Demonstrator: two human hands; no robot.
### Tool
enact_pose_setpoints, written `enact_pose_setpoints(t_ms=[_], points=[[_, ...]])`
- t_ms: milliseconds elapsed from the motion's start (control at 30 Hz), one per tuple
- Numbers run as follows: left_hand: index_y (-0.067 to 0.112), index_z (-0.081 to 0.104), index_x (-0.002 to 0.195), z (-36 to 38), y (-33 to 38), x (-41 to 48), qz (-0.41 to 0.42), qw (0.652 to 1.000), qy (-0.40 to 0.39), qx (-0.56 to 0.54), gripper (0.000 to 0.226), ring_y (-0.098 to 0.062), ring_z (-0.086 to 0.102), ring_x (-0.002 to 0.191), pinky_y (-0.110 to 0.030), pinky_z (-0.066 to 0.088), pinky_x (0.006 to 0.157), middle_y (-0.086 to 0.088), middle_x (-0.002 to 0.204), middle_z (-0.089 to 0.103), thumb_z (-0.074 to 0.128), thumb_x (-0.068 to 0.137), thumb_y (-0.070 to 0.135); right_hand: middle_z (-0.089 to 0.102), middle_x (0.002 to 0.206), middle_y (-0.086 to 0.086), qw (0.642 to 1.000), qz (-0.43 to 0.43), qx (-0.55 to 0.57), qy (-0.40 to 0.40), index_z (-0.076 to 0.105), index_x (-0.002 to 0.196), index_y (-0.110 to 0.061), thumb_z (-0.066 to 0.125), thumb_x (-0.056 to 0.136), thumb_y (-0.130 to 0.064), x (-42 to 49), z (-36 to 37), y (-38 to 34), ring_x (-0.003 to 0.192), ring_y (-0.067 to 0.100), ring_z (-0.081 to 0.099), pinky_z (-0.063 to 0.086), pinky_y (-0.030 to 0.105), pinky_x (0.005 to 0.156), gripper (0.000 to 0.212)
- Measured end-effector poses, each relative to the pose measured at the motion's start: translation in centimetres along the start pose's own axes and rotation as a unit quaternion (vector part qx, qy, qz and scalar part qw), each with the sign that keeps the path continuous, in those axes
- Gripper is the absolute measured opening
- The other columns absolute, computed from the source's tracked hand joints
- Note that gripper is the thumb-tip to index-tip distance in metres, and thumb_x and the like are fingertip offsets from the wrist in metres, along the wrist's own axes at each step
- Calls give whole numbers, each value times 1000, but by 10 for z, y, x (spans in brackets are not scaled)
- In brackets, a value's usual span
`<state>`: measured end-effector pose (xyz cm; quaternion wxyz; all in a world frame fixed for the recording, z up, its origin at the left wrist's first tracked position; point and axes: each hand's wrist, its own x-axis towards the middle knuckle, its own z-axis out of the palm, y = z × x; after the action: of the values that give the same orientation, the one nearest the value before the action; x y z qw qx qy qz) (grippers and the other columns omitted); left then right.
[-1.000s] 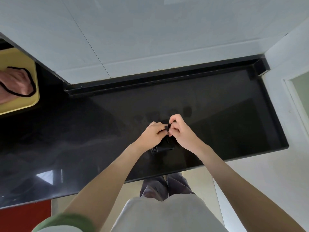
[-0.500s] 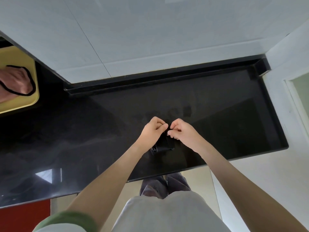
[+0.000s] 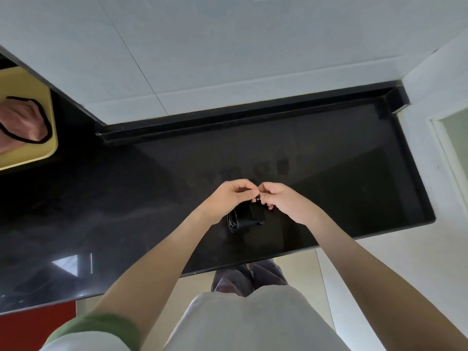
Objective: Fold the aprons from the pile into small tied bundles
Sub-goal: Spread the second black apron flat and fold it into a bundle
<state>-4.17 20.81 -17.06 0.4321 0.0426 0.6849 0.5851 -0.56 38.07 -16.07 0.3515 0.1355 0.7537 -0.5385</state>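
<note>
Black apron bundle [image 3: 245, 218] sits just beneath fingers [image 3: 248, 191] pinching its tie [image 3: 258, 197].

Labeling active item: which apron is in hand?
The black apron, folded small, left hand and right hand pinching its tie; the pink apron lies in the yellow tray.

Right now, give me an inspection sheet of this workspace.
Surface: glossy black countertop, reflective.
Job's things: black folded apron bundle beneath the hands; pink black-trimmed apron in yellow tray, far left.
Clutter: nothing seen.
Grippers: left hand and right hand both pinch the bundle's tie.
Cables: nothing seen.
Surroundings: white tiled wall behind; red cabinet front lower left.
</note>
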Motion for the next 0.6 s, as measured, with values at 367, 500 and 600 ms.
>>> enact_pose_setpoints(t_ms=[367, 500, 600], points=[[15, 51, 111, 12, 7, 1, 74, 919, 26, 387, 17, -10, 49, 93, -20, 40, 78, 6, 96, 50, 55, 95, 18, 61, 81, -3, 997, 39, -67, 29, 57, 86, -17, 50, 97, -11, -3, -1, -3, 71, 7, 53, 44, 14, 65, 15], [12, 62, 99, 18, 8, 1, 93, 826, 64, 553, 19, -17, 52, 78, -24, 42, 64, -3, 95, 57, 64, 87, 27, 61, 79, 0, 997, 46, -22, 65, 58, 87, -13, 51, 97, -10, 1, 3, -4, 71, 10, 54, 50, 19, 68, 13], [16, 60, 61, 21, 10, -1, 84, 758, 74, 642, 12, -7, 37, 52, -20, 21, 42, 5, 67, 47, 70, 68, 13, 60, 79, 3, 994, 34, 24, 99, 58, 86, -12, 51, 97, -8, 5, 10, -2, 71, 13, 53, 52, 31, 81, 14]])
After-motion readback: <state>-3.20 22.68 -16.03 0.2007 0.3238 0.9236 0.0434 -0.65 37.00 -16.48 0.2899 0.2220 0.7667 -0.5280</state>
